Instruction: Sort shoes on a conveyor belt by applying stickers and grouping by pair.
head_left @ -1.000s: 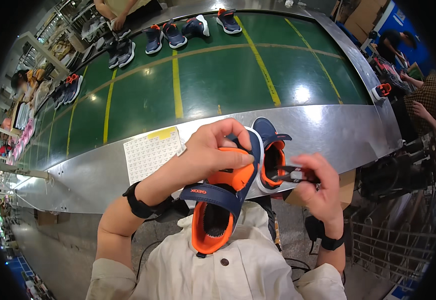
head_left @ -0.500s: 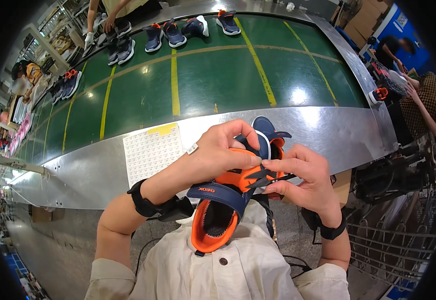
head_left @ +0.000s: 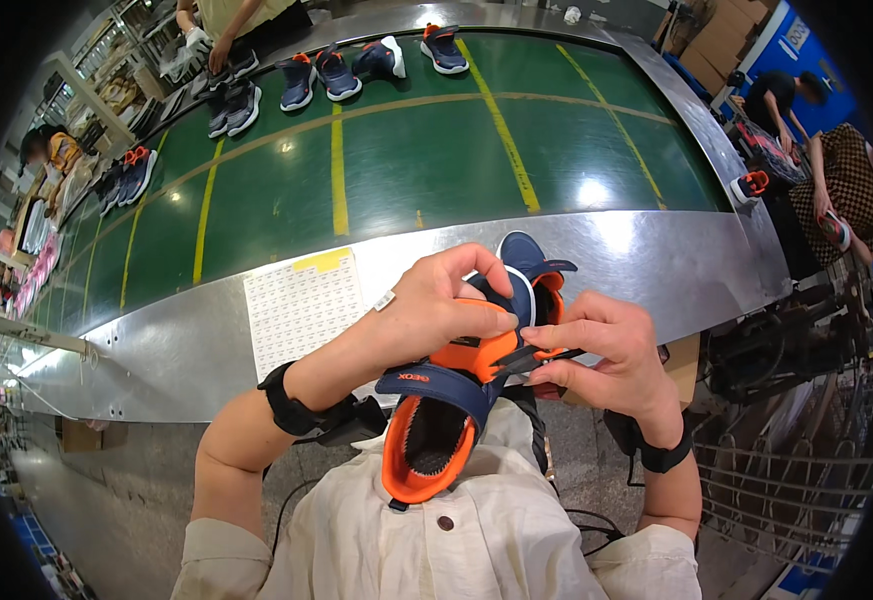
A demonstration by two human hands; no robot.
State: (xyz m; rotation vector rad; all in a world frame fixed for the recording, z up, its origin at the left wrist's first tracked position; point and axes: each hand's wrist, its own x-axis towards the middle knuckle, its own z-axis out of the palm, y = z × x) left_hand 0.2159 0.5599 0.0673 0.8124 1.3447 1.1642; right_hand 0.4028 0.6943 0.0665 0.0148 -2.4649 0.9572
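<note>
Right hand (head_left: 604,357) nearer held shoe (head_left: 453,391)

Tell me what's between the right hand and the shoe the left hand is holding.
A dark pointed tool: the right hand grips it, its tip by the orange part of the shoe. The head view shows this.

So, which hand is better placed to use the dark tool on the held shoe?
Probably the right hand: it holds the dark tool, with its tip at the navy-and-orange shoe. The left hand is occupied gripping that shoe.
</note>
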